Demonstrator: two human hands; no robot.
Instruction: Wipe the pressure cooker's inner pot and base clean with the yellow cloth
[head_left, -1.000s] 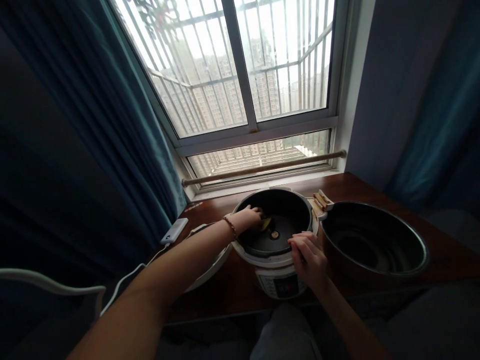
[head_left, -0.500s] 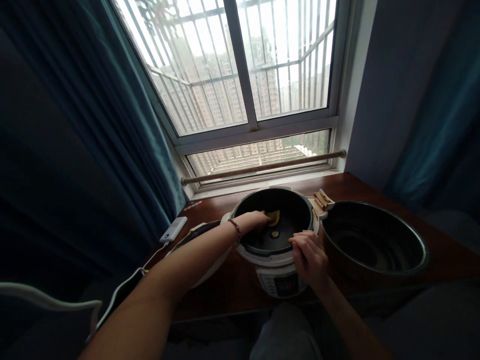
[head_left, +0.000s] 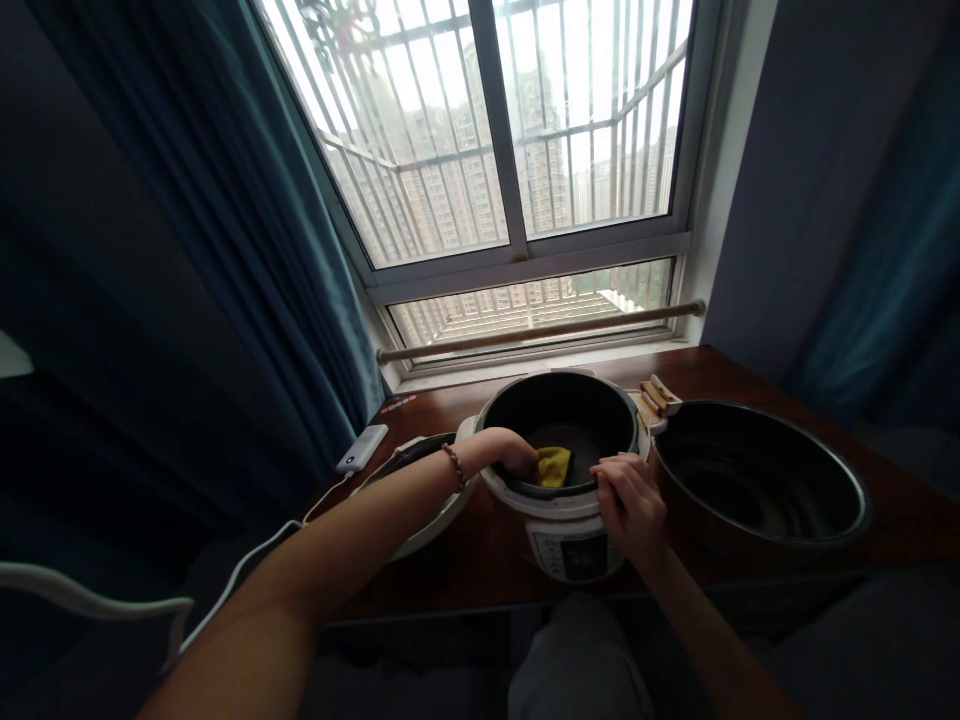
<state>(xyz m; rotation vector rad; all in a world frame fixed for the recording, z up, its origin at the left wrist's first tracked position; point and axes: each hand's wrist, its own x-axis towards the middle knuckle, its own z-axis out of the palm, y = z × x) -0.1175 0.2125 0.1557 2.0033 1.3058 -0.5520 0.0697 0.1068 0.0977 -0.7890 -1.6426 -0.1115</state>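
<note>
A white electric cooker (head_left: 574, 545) stands on the wooden sill with its dark cavity open. My left hand (head_left: 510, 452) reaches inside it, fingers closed on a yellow cloth (head_left: 555, 465) pressed against the near inner wall. A bead bracelet circles that wrist. My right hand (head_left: 628, 505) curls over the cooker's front right rim, gripping it.
A dark inner pot (head_left: 757, 485) sits to the right of the cooker. The cooker's lid (head_left: 420, 480) lies to the left under my forearm. A white power bank (head_left: 361, 447) with a cable lies at the left. Teal curtains (head_left: 247, 250) hang on both sides of the barred window.
My left hand has drawn the yellow cloth from the far side of the cavity to the near wall. The right hand stays on the rim. The camera has shifted slightly.
</note>
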